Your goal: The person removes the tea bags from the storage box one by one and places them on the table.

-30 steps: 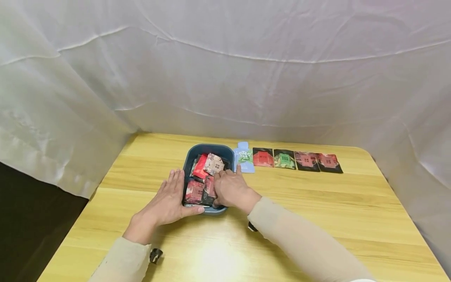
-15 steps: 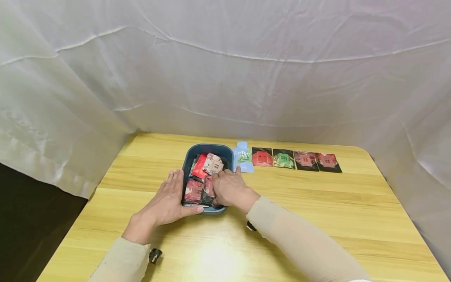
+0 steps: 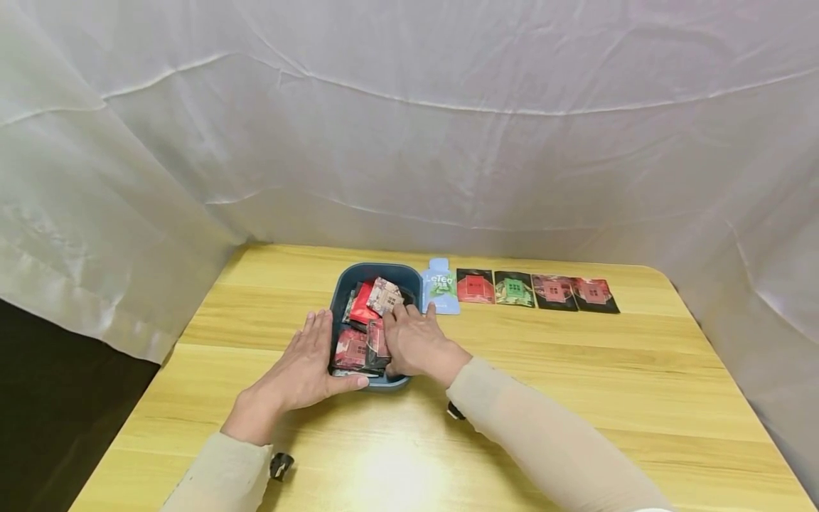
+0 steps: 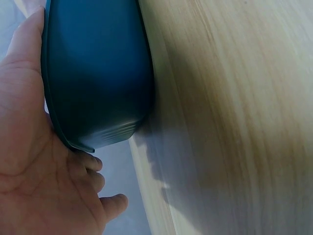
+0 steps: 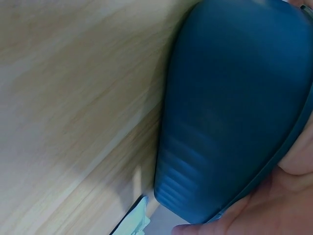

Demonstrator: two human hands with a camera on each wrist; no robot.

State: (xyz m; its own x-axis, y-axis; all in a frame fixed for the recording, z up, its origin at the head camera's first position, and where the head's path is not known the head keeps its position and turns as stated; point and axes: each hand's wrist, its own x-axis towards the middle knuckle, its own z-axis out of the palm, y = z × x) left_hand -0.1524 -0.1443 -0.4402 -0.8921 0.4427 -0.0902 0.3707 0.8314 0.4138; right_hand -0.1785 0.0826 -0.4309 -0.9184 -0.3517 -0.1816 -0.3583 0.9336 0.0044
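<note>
While the left hand [image 3: 307,363] lies along the left rim of a dark blue bin [image 3: 384,271] with its fingers straight and its thumb spread wide over the near rim, the right hand [image 3: 416,345] reaches over the right rim from the opposite side. Its fingertips go down among the packets inside, hidden from every view, so whether they grip anything one cannot tell. The bin rests on a wooden table [image 3: 595,377], left of a row of packets. Inside it, a pale patterned packet [image 3: 385,295] lies towards the far end, partly over a bright red packet [image 3: 362,306] on its left. Nearer, a dark red packet [image 3: 351,348] sits by the left wall, and a black and red packet [image 3: 377,343] lies just beside the right hand's fingers. Directly right of the bin is a light blue packet [image 3: 440,290], followed rightward by a red and black packet [image 3: 475,286], a green and black packet [image 3: 515,289] and two pinkish-red packets [image 3: 555,292] side by side. Pale sleeves [image 3: 537,434] cover both forearms, and a whitish curtain [image 3: 448,149] hangs beyond the far edge.
</note>
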